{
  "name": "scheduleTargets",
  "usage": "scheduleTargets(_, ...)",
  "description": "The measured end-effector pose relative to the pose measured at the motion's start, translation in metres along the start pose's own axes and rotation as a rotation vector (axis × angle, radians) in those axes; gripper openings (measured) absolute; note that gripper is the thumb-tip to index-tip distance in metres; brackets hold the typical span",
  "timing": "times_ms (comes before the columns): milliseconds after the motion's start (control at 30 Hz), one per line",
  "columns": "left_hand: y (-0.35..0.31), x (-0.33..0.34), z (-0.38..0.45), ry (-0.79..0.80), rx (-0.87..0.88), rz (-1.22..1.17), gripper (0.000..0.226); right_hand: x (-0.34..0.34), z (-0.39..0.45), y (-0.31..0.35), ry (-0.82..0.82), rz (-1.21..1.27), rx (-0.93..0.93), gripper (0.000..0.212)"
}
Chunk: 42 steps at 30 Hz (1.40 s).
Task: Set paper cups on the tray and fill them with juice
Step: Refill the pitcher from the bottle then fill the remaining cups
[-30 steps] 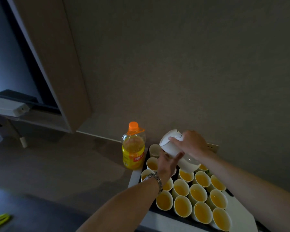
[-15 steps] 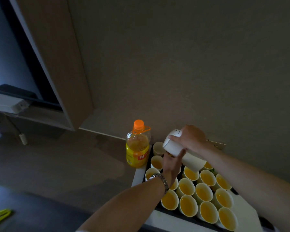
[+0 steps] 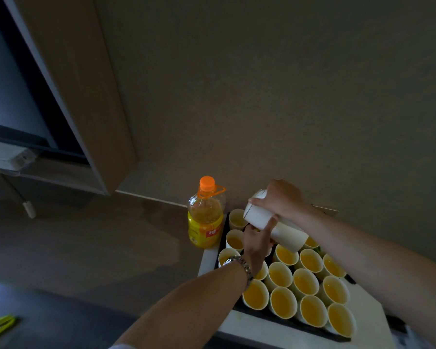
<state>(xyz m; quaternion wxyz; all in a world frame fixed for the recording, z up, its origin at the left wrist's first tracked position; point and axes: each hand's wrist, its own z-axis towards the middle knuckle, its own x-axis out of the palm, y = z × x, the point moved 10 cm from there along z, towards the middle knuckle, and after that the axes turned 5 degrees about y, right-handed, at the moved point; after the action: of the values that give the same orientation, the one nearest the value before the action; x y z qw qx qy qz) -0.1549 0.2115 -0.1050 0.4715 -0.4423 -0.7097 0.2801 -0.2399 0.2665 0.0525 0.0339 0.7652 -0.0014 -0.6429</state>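
Head view: our right hand (image 3: pixel 281 197) still grips the cup stack (image 3: pixel 269 219); left hand (image 3: pixel 256 241) keeps pinching one free, unplaced.

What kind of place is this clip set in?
Probably a dim indoor room, perhaps an office or meeting space: a plain wall, a small white table carrying a tray of juice-filled paper cups, and a juice bottle.

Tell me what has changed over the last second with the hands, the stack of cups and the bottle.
Little has changed. The right hand still grips the tilted cup stack over the far end of the tray, and the left hand still holds its underside, fingers shifted slightly along it. No cup has come free yet. The juice bottle stands capped beside the tray, and the filled cups sit as before.
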Motion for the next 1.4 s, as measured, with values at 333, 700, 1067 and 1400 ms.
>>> scheduleTargets(333,-0.009,0.003,-0.010,0.017,0.006,-0.078,0.045,-0.004,-0.001,0.006,0.009,-0.014,0.015,0.065)
scheduleTargets(700,-0.010,0.003,-0.006,0.039,0.000,-0.079,0.047,-0.003,0.001,0.008,0.029,-0.015,0.011,0.068)
scheduleTargets(1067,-0.002,0.001,0.003,0.022,-0.003,-0.074,0.055,-0.005,0.002,0.008,0.002,-0.009,0.004,0.067)
scheduleTargets(1400,-0.010,-0.010,0.013,-0.014,0.036,0.103,0.046,-0.009,-0.004,0.004,-0.031,0.073,0.001,0.068)
